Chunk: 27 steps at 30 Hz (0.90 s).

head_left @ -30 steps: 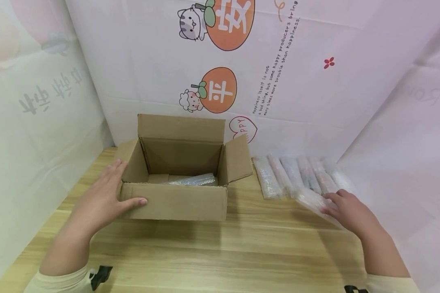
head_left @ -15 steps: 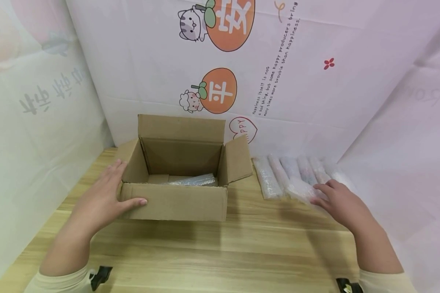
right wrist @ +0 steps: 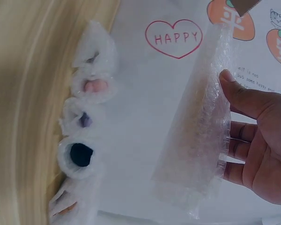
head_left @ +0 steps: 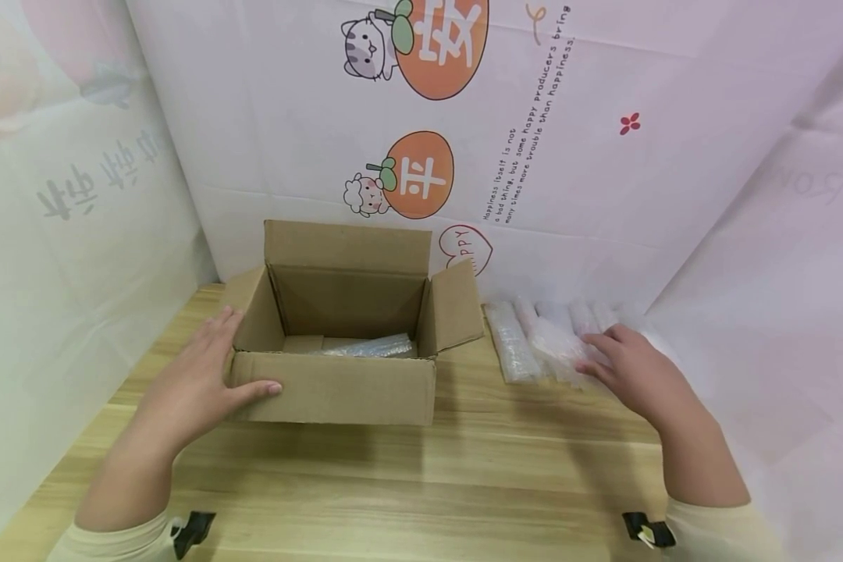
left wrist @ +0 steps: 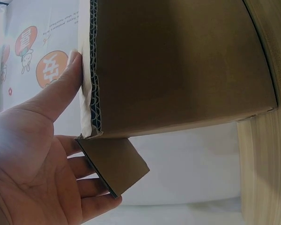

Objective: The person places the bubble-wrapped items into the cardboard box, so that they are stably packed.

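Observation:
My left hand [head_left: 186, 394] rests on the left front corner of an open cardboard box [head_left: 344, 390], thumb against the front flap. In the left wrist view its fingers lie behind a small side flap [left wrist: 114, 164]. A clear bubble-wrapped package [head_left: 372, 346] shows inside the box. On the right, my right hand [head_left: 635, 378] pinches a bubble-wrapped packet [right wrist: 196, 126] between thumb and fingers, raised above the table. What is inside the wrap is too blurred to make out.
Several bubble-wrapped rolls [head_left: 511, 343] lie side by side at the back right. In the right wrist view their ends show pink, purple and dark contents, such as the dark roll [right wrist: 81, 154]. Printed white cloth walls [head_left: 569, 156] enclose the wooden table [head_left: 421, 499].
My right hand has moved left and slightly away from me with the bubble-wrapped packet, passing over the row of rolls. The left hand and the box have stayed in place.

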Motion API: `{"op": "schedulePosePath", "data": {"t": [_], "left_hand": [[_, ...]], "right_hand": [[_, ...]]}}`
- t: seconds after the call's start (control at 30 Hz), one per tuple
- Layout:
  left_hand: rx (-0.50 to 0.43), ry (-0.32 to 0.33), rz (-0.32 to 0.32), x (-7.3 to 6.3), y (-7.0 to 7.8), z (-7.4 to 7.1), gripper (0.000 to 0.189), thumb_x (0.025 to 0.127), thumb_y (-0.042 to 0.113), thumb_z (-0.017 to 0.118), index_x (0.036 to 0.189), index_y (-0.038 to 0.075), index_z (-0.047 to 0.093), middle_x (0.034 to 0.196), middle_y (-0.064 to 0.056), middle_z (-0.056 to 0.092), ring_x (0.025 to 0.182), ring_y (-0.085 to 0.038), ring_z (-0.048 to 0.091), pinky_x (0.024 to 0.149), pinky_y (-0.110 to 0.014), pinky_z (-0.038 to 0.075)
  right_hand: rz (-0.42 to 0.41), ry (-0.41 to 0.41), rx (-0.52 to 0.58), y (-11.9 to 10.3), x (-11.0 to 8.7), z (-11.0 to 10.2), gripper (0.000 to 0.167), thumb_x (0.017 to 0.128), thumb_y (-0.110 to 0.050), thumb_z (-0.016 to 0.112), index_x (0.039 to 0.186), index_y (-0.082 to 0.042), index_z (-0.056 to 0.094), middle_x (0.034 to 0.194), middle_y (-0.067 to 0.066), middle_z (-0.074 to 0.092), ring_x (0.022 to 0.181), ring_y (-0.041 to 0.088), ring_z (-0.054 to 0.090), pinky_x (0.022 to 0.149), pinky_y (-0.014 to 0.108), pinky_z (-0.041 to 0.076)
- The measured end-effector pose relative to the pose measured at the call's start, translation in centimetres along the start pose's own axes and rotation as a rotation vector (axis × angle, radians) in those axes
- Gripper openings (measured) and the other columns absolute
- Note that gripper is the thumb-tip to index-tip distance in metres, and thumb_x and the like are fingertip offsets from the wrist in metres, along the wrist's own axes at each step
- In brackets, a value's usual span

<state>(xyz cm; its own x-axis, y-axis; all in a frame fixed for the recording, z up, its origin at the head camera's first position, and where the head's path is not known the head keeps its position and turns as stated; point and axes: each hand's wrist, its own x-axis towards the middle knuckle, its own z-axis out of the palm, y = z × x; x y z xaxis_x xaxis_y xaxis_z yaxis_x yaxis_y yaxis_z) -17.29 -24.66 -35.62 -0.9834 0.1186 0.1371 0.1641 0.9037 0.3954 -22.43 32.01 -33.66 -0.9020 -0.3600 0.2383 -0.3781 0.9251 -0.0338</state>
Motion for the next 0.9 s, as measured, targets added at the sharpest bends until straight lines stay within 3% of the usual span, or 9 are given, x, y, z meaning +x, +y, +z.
{"op": "schedulePosePath", "data": {"t": [0.23,0.53,0.9], "left_hand": [[-0.007,-0.001,-0.001,-0.1,0.0,0.0,0.126,0.073,0.081,0.059,0.159,0.011,-0.001,0.165,-0.015,-0.003,0.149,-0.045,0.003,0.112,-0.072,0.017],[-0.009,-0.001,-0.004,-0.2,-0.2,0.2,0.126,0.073,0.082,0.058,0.159,0.011,0.000,0.165,-0.015,-0.003,0.149,-0.045,0.004,0.112,-0.072,0.017],[-0.007,0.002,-0.001,0.0,-0.1,0.1,0.126,0.073,0.081,0.059,0.159,0.011,0.000,0.165,-0.015,-0.003,0.149,-0.045,0.005,0.112,-0.072,0.017]], "right_hand": [[-0.019,0.033,0.007,-1.4,1.3,-0.9,0.046,0.093,-0.032,0.068,0.128,-0.002,0.063,0.105,0.018,0.058,0.095,0.035,0.058,0.077,0.054,0.051],[-0.056,0.079,-0.001,-3.1,3.4,-2.1,0.046,0.091,-0.032,0.070,0.127,-0.004,0.063,0.101,0.014,0.058,0.090,0.031,0.058,0.076,0.050,0.051],[-0.059,0.078,0.024,-4.4,5.2,-4.1,0.049,0.094,-0.037,0.065,0.131,-0.005,0.061,0.109,0.018,0.057,0.098,0.035,0.057,0.078,0.054,0.051]]}}
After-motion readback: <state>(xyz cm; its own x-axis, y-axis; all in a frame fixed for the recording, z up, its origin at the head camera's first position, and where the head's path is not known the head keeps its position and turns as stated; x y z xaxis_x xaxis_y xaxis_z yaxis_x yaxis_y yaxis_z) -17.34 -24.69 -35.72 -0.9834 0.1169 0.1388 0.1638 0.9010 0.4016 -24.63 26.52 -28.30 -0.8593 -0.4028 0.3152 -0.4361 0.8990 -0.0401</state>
